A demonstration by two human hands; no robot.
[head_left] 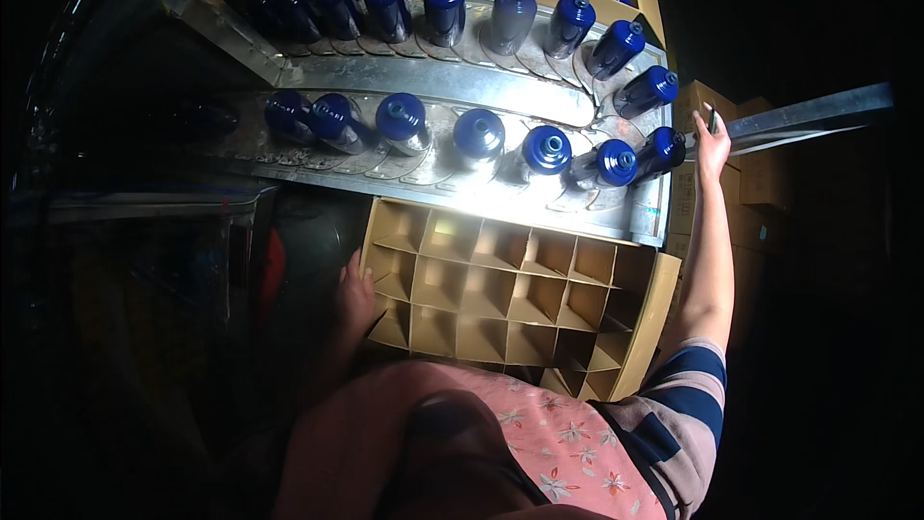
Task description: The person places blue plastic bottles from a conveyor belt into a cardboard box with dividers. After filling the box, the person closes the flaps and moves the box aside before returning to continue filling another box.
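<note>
A divided cardboard carton (462, 279) stands open in front of me, its visible compartments without bottles. At its left wall is my left hand (357, 291), fingers closed over the edge, partly in shadow. My right hand (712, 146) reaches out to the far right, beside the conveyor's end and a metal bar (808, 116). A small dark thing (712, 119) shows between its fingers, too small to name. Closest to that hand is a dark blue glass bottle (661, 150) on the conveyor. More blue bottles, such as one (548, 149) above the carton, stand along the belt.
The plate conveyor (433, 169) curves round at the right, with a metal divider (433, 80) between its two lanes. Behind it sits another carton (656, 14) holding blue bottles in compartments. Stacked cardboard boxes (762, 173) stand at the right. The left side is dark.
</note>
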